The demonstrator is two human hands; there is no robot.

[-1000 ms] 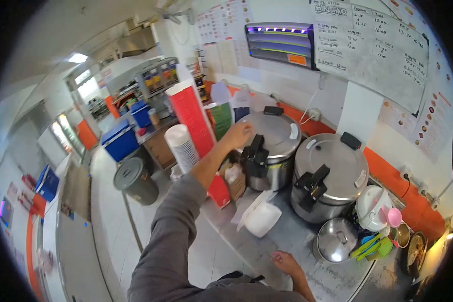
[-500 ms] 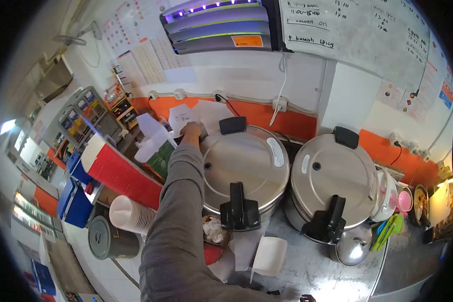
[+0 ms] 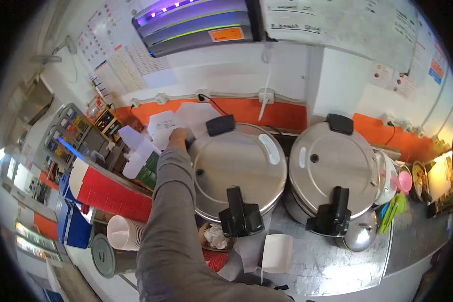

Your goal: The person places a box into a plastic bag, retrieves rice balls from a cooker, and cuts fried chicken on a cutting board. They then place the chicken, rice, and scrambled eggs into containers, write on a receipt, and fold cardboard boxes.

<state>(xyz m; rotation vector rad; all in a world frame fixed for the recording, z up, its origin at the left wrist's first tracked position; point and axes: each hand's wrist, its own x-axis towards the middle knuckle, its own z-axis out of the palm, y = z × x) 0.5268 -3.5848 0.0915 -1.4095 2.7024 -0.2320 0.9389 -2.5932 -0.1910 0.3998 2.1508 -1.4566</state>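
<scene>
My left hand (image 3: 178, 136), at the end of a grey sleeve, reaches to the back left of the counter. Its fingers look curled, and what they grip, if anything, is hidden. The hand touches or nearly touches a white folded paper box (image 3: 162, 126) with small print on it. Behind stands another white paper piece (image 3: 199, 114), and to the left are translucent white sheets (image 3: 137, 150) by a green box (image 3: 148, 172). Just right of the hand is a large steel pot (image 3: 236, 168) with its lid on and black handles. My right hand is out of view.
A second lidded steel pot (image 3: 332, 171) stands to the right. In front lie an open white paper tray (image 3: 277, 253) and a small steel lid (image 3: 362, 231). Red stacked packaging (image 3: 113, 194), white tubs (image 3: 126, 232) and a grey bin (image 3: 105, 255) are on the left.
The camera view has shifted, so most things sit further left in the picture. My left hand stays beside the white paper boxes, with little visible movement against them.
</scene>
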